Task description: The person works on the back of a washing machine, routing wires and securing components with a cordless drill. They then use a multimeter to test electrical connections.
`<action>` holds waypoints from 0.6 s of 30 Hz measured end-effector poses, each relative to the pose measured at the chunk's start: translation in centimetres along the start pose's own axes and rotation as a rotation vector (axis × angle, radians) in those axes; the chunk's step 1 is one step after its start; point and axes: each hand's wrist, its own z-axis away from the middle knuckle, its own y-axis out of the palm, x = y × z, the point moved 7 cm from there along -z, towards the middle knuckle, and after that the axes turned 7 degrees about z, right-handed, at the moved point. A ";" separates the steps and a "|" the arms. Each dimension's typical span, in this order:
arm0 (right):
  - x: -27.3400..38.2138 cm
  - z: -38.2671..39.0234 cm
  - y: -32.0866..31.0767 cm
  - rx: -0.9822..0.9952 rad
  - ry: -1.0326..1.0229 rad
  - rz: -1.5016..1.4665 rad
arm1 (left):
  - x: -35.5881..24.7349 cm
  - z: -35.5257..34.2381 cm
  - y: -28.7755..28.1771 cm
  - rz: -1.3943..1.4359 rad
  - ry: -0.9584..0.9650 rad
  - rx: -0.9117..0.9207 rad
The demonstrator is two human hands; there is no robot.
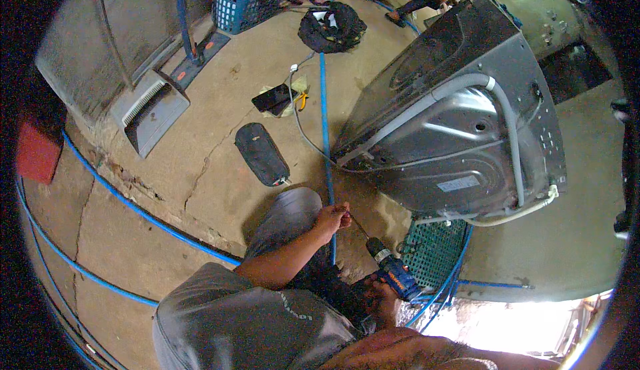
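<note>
A blue and black cordless drill [399, 279] is in my right hand [380, 301], which is wrapped round its grip and partly in shadow. From the drill's black chuck a long thin bit [358, 223] reaches up and left. My left hand [333, 221] is closed at the far end of that bit, its fingers pinched together. Just beyond the drill stands a dark grey washing machine [453, 143], its panel turned toward me. A grey drain hose [513, 123] bends across that panel. Neither hand touches the machine.
A black pouch [261, 155], a phone [272, 99] and yellow-handled pliers [303, 101] lie on the concrete floor. A dustpan [155, 113], blue basket [230, 5] and black bag [331, 28] stand farther off. Blue hoses [325, 103] cross the floor. A green grate [435, 247] sits beside the drill.
</note>
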 end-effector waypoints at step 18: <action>-2.8 -1.3 -0.8 0.062 -0.087 -0.298 | 0.3 0.0 -0.4 -0.050 -0.122 0.023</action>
